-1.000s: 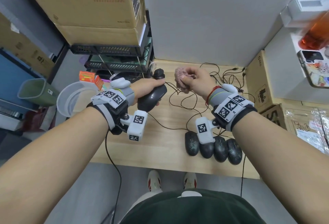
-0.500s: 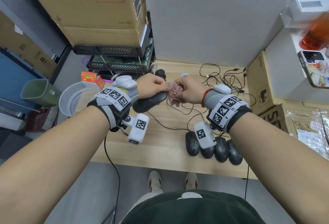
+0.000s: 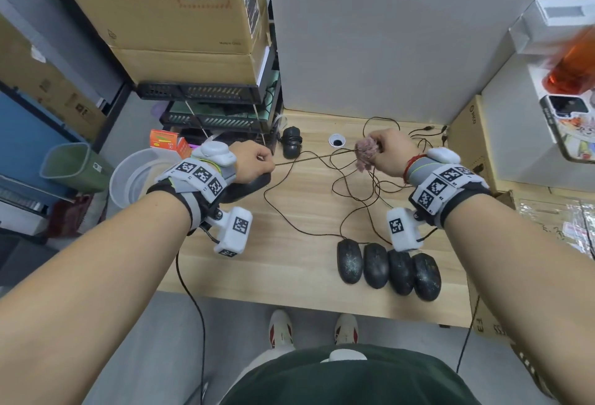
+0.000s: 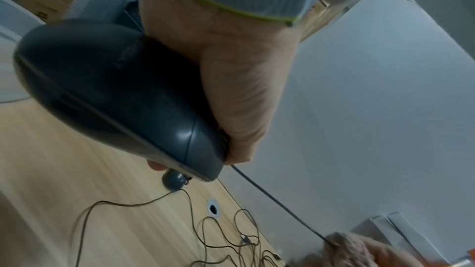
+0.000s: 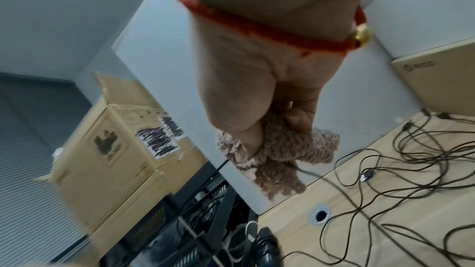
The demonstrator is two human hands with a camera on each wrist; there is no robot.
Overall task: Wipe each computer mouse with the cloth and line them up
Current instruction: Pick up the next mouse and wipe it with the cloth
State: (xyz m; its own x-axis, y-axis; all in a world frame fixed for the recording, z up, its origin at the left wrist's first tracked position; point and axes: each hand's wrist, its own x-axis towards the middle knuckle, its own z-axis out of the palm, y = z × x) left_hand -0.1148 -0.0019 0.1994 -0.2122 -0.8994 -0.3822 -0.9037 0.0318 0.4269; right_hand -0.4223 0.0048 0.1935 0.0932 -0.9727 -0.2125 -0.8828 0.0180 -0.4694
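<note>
My left hand (image 3: 251, 164) grips a black wired mouse (image 3: 248, 187) above the desk's left part; the left wrist view shows the mouse (image 4: 115, 96) in my palm. Its cable (image 3: 309, 159) runs taut to my right hand (image 3: 391, 155), which pinches a pinkish fluffy cloth (image 3: 365, 155) around the cable. The right wrist view shows the cloth (image 5: 277, 155) bunched in my fingers. Several black mice (image 3: 388, 267) lie side by side in a row near the front edge. Another black mouse (image 3: 291, 146), its cable wrapped round it, sits at the back.
Loose cables (image 3: 363, 192) tangle over the wooden desk (image 3: 289, 263). A cable hole (image 3: 336, 140) is at the back. Cardboard boxes (image 3: 180, 8) on black racks stand left, more boxes (image 3: 467, 143) right. A white bucket (image 3: 135, 176) and green bin (image 3: 70, 163) stand on the floor left.
My hands met at the mouse's front, then drew apart. The right hand has slid the cloth rightward along the cable, now pulled taut; the left hand moved left and lower with the mouse.
</note>
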